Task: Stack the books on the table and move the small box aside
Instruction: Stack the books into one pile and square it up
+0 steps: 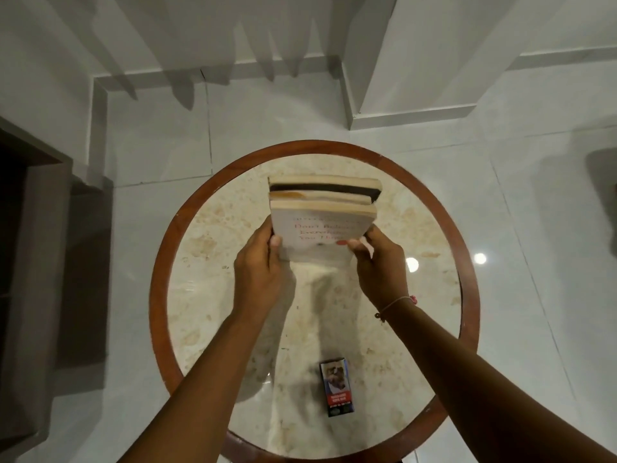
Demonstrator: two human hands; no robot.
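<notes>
Three books are pressed together in a bundle and tilted up on edge over the far half of the round table. The nearest one has a pale cover with red lettering; a dark cover shows behind it. My left hand grips the bundle's left lower corner and my right hand grips its right lower corner. A small box with a picture and a red label lies flat near the table's front edge, apart from both hands and between my forearms.
The table has a marble-look top inside a reddish wooden rim. Glossy white floor tiles surround it. A dark wooden piece of furniture stands at the left. White wall steps and skirting lie beyond the table.
</notes>
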